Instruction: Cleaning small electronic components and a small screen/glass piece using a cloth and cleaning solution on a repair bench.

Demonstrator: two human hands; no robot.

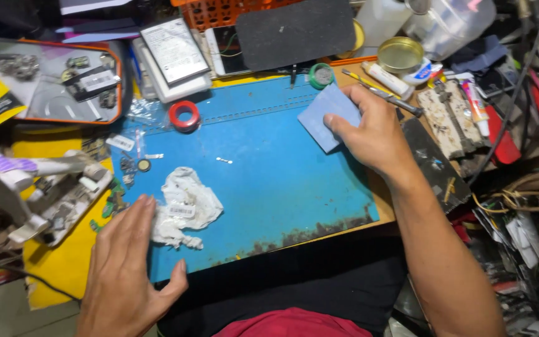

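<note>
Head view: right hand pinching a pale blue square cloth, thumb on top and fingers curled over its far edge, cloth lying flat on the blue mat just left of the knuckles. Left hand spread flat with fingers loose and open, gripping nothing, tips touching the near edge of a crumpled white tissue on the same mat. Beyond the left fingers, a red tape ring and a few tiny metal parts between both hands. Left of the left hand, a white and purple tool on a yellow sheet. Past the right fingers, a green-rimmed round tin, a white tube and an open brass-coloured tin. Farther back on the cluttered worktop, a phone, a dark oval pad and an orange-rimmed tray of small parts.
</note>
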